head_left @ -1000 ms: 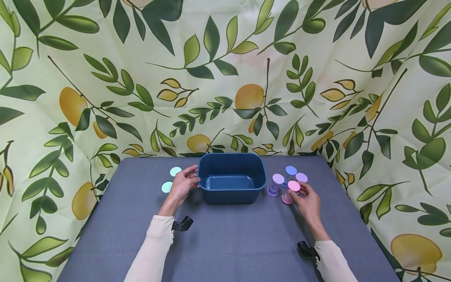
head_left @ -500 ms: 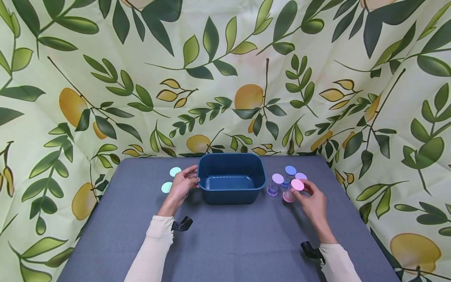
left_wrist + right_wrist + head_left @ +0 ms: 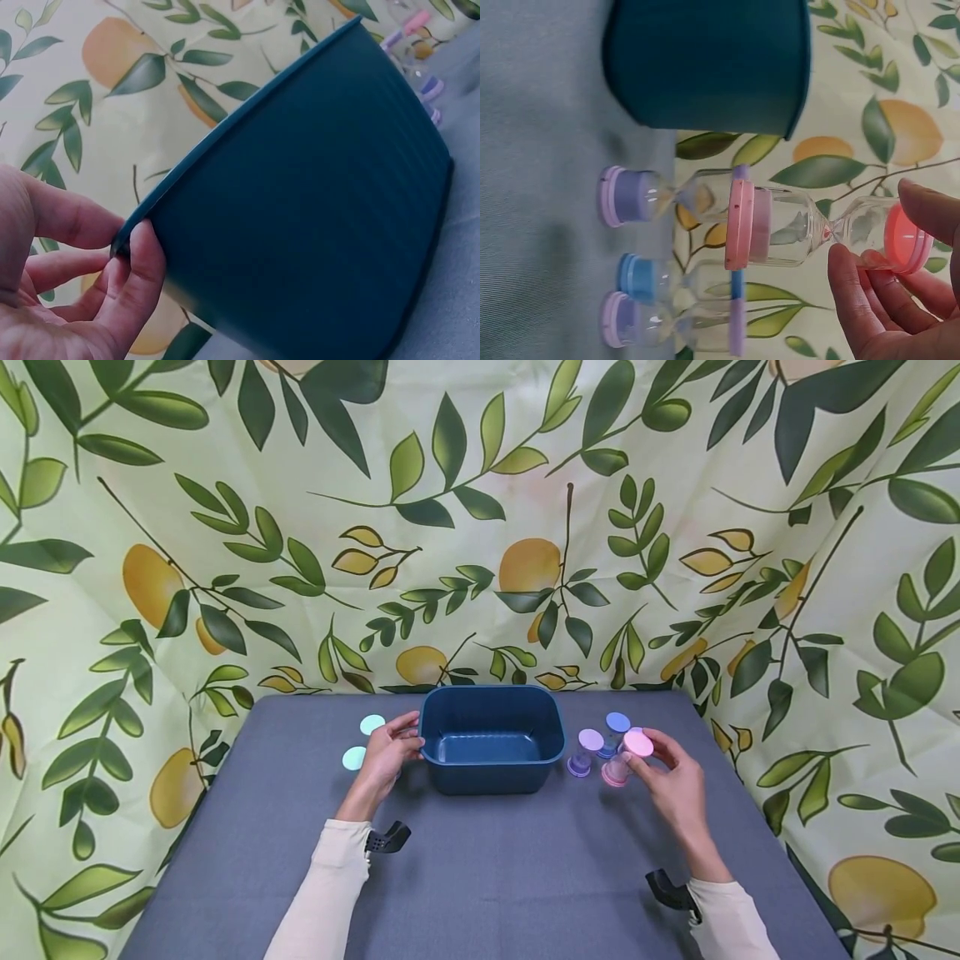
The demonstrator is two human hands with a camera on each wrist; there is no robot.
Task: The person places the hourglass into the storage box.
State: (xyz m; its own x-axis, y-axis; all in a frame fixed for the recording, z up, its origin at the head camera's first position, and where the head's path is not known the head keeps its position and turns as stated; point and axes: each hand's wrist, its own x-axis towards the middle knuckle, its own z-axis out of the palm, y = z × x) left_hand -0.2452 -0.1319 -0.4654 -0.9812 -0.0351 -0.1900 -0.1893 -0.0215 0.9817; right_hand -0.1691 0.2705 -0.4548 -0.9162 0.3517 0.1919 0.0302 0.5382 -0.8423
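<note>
My right hand (image 3: 678, 785) pinches a pink-capped hourglass (image 3: 787, 229) by its upper end, thumb and fingers around the cap. In the right wrist view its lower cap hangs above the tabletop, level with the tops of the standing hourglasses. Nearby stand a purple hourglass (image 3: 591, 740), a blue hourglass (image 3: 618, 722) and a second purple hourglass (image 3: 619, 320), mostly hidden behind the pink one in the head view. My left hand (image 3: 386, 756) pinches the rim of a dark blue bin (image 3: 491, 778) at its left end, thumb and fingers on either side of the edge (image 3: 161, 196).
Two round mint-green caps, a farther cap (image 3: 372, 724) and a nearer cap (image 3: 354, 758), show left of the bin, close beside my left hand. A grey-blue cloth covers the table (image 3: 487, 877). Leaf-and-fruit printed fabric (image 3: 450, 568) rises behind and at both sides.
My right hand has lifted the pink hourglass off the table and shifted slightly right with it. My left hand and the bin stay in place.
</note>
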